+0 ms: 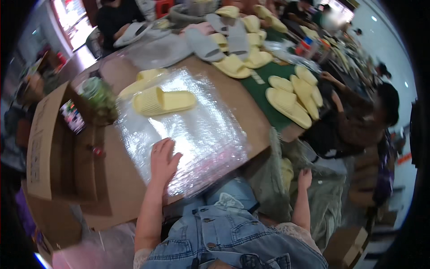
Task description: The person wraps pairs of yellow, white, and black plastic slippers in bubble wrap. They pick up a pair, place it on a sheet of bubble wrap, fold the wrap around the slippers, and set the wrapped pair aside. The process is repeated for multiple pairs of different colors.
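Observation:
My left hand (163, 160) lies flat on a stack of clear plastic bags (201, 130), fingers stretched and thumb apart, holding nothing. Just beyond it, a pale yellow slide slipper (165, 101) rests on the bags, toe end to the left. Another yellow slipper (142, 80) lies behind, partly hidden. Down at my right side, my right hand (305, 178) is closed beside a greenish woven sack (329, 193). Whatever its fingers hold, if anything, cannot be made out. A yellow slipper (286, 170) shows in the sack's opening.
An open cardboard box (42, 152) stands left, near a green plastic bag (96, 96). Grey slippers (204, 44) and several yellow ones are piled at the back. More yellow slippers (289, 107) lie right on green material. A person (363, 116) sits right; another (117, 27) works at the far left.

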